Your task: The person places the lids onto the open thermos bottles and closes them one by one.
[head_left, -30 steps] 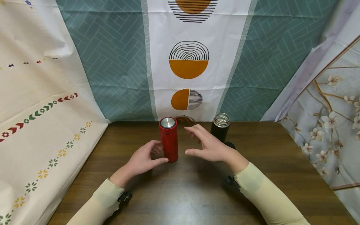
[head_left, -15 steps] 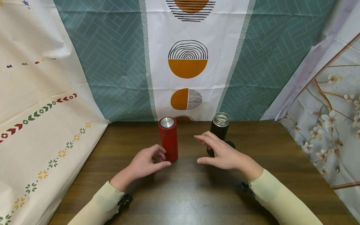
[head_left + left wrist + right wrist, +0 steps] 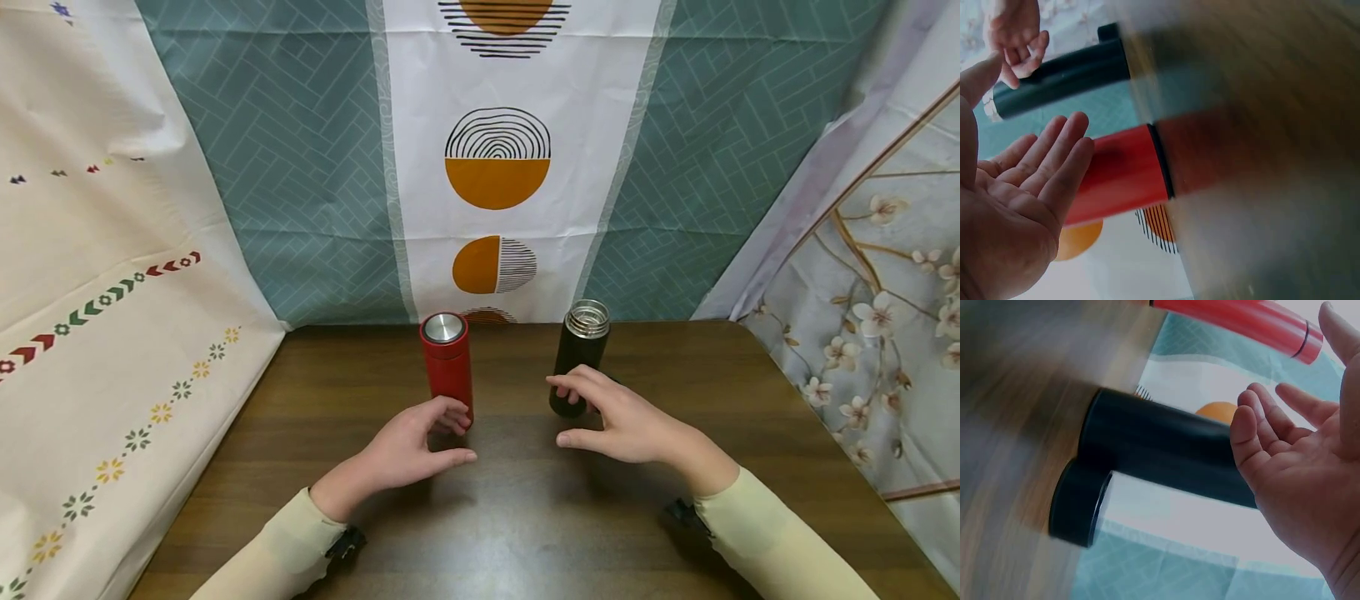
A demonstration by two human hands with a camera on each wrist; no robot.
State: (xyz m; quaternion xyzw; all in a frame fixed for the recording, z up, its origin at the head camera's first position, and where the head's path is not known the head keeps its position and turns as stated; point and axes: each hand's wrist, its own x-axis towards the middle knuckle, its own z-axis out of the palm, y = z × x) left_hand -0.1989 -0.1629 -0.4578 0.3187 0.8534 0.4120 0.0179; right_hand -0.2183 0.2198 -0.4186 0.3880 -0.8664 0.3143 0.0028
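A red thermos flask (image 3: 450,372) with its silver-topped lid on stands upright on the table. My left hand (image 3: 408,446) hovers in front of its lower part, fingers loosely bent and holding nothing. To the right stands a black thermos flask (image 3: 577,354) without a lid, its steel neck bare. My right hand (image 3: 626,417) is in front of that flask's lower right side, thumb and fingers apart, with nothing in it. Beside the black flask's base lies its black lid (image 3: 1075,503), clear in the right wrist view but mostly hidden behind my right hand in the head view.
The brown wooden table (image 3: 495,517) reaches back to a teal and white patterned cloth (image 3: 315,167). A cream cloth (image 3: 105,333) hangs along the left side and a flowered cloth (image 3: 847,400) along the right.
My right hand has drawn right and toward me, from between the flasks to in front of the black one. My left hand has slid slightly right and nearer me. Both flasks stay put.
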